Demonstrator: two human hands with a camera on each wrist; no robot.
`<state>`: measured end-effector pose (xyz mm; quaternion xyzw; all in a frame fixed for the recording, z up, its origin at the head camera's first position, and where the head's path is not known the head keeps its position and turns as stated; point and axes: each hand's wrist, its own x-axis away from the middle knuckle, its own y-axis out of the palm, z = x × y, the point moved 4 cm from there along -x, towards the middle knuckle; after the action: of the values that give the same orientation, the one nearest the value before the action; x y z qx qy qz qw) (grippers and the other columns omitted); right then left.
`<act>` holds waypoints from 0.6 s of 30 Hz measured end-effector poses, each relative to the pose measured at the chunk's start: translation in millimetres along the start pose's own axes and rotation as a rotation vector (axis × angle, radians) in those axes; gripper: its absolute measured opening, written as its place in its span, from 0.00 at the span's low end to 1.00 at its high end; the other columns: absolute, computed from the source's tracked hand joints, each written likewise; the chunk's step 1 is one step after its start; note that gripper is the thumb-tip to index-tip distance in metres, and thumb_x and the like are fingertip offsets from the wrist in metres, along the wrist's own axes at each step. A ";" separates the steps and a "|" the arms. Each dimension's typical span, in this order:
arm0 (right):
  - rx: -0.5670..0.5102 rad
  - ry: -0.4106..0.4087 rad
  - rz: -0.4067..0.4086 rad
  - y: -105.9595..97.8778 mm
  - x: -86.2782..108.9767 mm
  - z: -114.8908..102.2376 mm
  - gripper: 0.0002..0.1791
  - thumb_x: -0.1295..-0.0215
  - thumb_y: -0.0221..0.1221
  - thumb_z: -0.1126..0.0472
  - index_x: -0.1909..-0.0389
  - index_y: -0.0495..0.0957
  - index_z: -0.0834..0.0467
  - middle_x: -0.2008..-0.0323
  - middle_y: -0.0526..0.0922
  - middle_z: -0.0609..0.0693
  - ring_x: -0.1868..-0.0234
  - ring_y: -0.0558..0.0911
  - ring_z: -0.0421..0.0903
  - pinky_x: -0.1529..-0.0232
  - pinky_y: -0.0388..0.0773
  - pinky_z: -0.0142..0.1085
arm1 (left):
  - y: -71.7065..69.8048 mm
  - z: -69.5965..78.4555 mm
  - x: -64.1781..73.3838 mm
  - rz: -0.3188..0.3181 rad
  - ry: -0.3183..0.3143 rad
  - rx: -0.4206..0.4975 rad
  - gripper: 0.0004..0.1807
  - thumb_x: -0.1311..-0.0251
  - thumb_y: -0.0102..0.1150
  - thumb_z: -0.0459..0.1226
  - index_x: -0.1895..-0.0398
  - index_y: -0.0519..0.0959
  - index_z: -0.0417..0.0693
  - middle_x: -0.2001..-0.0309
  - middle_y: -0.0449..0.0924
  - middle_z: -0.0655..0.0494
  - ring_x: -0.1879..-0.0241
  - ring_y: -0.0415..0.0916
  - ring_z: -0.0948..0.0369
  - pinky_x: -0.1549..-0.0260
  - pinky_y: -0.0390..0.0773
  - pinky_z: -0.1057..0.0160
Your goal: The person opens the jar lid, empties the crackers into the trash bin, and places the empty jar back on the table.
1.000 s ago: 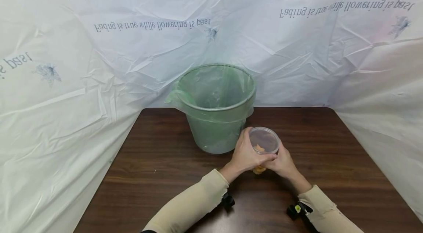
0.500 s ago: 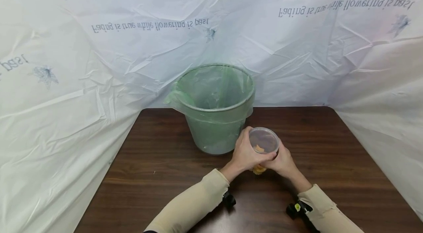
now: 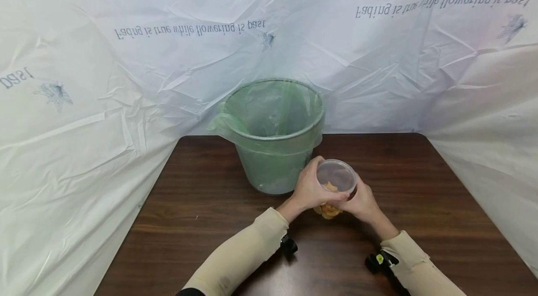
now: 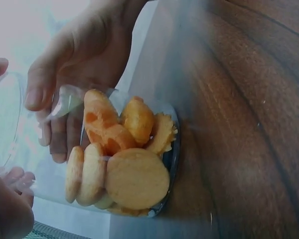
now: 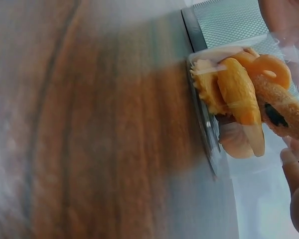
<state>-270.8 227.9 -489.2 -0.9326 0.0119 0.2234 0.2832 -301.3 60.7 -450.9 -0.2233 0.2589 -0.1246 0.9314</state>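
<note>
A clear plastic jar [image 3: 336, 173] with a round top stands near the middle of the table, held between both hands. My left hand [image 3: 310, 187] grips its upper left side, thumb across the front. On the other side my right hand [image 3: 364, 200] curls round the jar, its thumb close to the left one. Cookies and snack pieces [image 4: 138, 179] lie in the jar's bottom, some round and pale, others orange and knobbly. An oval piece with a dark spot [image 5: 281, 112] shows in the right wrist view. Whether the jar's base touches the table, I cannot tell.
A mesh wastebasket [image 3: 273, 172] lined with a green plastic bag [image 3: 229, 123] stands behind and left of the jar, close to my left hand. The dark wooden table [image 3: 193, 240] backs onto a white printed plastic sheet [image 3: 189, 67], which hangs at both sides too.
Both hands and the jar have shifted slightly up in the head view, and more of the cookies shows below the thumbs. The hold on the jar looks the same.
</note>
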 end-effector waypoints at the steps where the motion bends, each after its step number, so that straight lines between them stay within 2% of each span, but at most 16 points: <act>1: -0.002 -0.011 0.002 -0.4 -0.5 -0.3 0.53 0.64 0.80 0.63 0.33 0.64 0.63 0.48 0.80 0.61 0.53 0.80 0.54 0.56 0.74 0.29 | -0.6 -0.4 -0.7 -0.010 -0.003 0.008 0.43 0.68 0.80 0.56 0.49 0.68 0.50 0.54 0.77 0.53 0.57 0.77 0.54 0.63 0.75 0.68; 7: -0.014 -0.032 -0.011 -3.4 -2.7 -8.4 0.52 0.66 0.80 0.64 0.35 0.66 0.65 0.50 0.81 0.62 0.55 0.79 0.55 0.57 0.71 0.23 | -3.4 -2.8 -3.2 -0.052 -0.039 0.046 0.42 0.69 0.81 0.56 0.51 0.70 0.51 0.56 0.77 0.54 0.57 0.77 0.53 0.64 0.75 0.68; 12: -0.006 -0.008 -0.057 -5.7 -4.7 -8.8 0.52 0.65 0.80 0.65 0.34 0.65 0.65 0.49 0.80 0.62 0.55 0.79 0.56 0.57 0.73 0.27 | -5.6 -4.1 -2.9 -0.067 -0.044 0.070 0.42 0.69 0.81 0.57 0.51 0.70 0.53 0.57 0.78 0.54 0.58 0.77 0.52 0.65 0.75 0.68; 18: -0.007 -0.005 -0.095 -5.9 -4.3 -0.8 0.56 0.64 0.80 0.60 0.31 0.62 0.60 0.48 0.80 0.58 0.53 0.80 0.52 0.55 0.75 0.34 | -6.3 -4.5 0.3 -0.085 -0.032 0.076 0.43 0.67 0.79 0.57 0.48 0.70 0.52 0.54 0.78 0.53 0.56 0.78 0.52 0.63 0.76 0.67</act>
<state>-273.5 232.0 -483.7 -0.9326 -0.0337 0.2119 0.2902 -304.2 53.5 -451.5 -0.2004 0.2293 -0.1702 0.9372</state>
